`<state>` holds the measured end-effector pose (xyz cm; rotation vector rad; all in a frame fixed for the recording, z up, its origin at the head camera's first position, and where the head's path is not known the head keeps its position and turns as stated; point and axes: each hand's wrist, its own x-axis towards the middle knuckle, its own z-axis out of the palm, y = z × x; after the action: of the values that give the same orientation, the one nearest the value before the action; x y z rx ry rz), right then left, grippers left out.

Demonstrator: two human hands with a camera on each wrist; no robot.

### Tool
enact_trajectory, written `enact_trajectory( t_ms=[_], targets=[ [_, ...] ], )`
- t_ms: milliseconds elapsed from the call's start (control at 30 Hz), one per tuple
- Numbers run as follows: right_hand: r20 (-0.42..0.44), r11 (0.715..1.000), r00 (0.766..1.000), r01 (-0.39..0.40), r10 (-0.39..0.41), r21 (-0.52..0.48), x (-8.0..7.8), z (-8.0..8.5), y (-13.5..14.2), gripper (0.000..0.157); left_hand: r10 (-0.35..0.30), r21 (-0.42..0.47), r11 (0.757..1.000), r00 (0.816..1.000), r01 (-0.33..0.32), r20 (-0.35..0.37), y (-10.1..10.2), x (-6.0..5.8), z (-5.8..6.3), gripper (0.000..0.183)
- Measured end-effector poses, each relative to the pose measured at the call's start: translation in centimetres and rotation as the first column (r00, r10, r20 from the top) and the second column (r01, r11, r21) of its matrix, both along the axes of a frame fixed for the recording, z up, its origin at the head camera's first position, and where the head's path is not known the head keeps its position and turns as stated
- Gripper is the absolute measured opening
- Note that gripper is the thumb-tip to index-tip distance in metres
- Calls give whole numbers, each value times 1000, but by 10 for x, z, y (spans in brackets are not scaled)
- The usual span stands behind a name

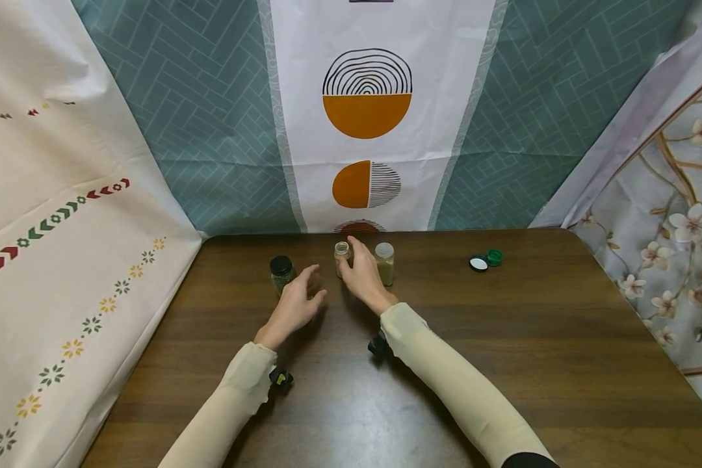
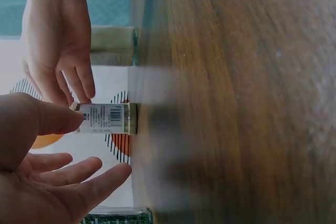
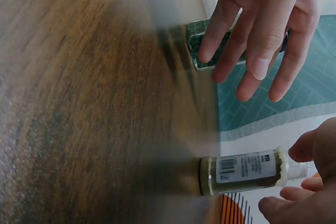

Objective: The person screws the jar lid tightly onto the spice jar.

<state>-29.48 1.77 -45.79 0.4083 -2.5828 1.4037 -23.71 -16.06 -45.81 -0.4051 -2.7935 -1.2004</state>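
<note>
Cream sleeves (image 1: pixel 462 374), empty parted left fingers (image 3: pixel 269 38), right fingers (image 2: pixel 84 80) at bottle (image 3: pixel 245 168), grip unclear, jars (image 1: pixel 386 268) flanking

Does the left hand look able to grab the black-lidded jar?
Probably yes: the left hand holds nothing and is close beside the black-lidded jar, with nothing seen between, though it seems to face away and may need turning.

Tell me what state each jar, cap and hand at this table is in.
Black-capped herb jar: closed, upright.
Small labelled glass jar: uncapped, upright.
Rightmost glass jar: upright, without a coloured cap; whether its top is open is unclear.
Black cap: off, white inside facing up.
Green cap: off, lying beside the black one.
Left hand: open, holding nothing.
Right hand: around the small jar's top; grip unclear.
</note>
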Motion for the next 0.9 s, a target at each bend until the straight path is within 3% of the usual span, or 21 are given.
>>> enact_trajectory(
  t_ms=[233,467,900],
  targets=[
    [10,1000,1000,21,-21,12,-2,-6,-2,53,-2,-10,1000,1000,2,8,2,1,-1,61],
    [-36,999,999,38,-37,13,-4,-8,0,43,-3,-16,1000,1000,3,-1,1,2,-2,61],
    [-23,997,998,-59,60,53,11,-6,11,37,9,-20,1000,1000,-8,29,5,5,-7,60]
  ],
)
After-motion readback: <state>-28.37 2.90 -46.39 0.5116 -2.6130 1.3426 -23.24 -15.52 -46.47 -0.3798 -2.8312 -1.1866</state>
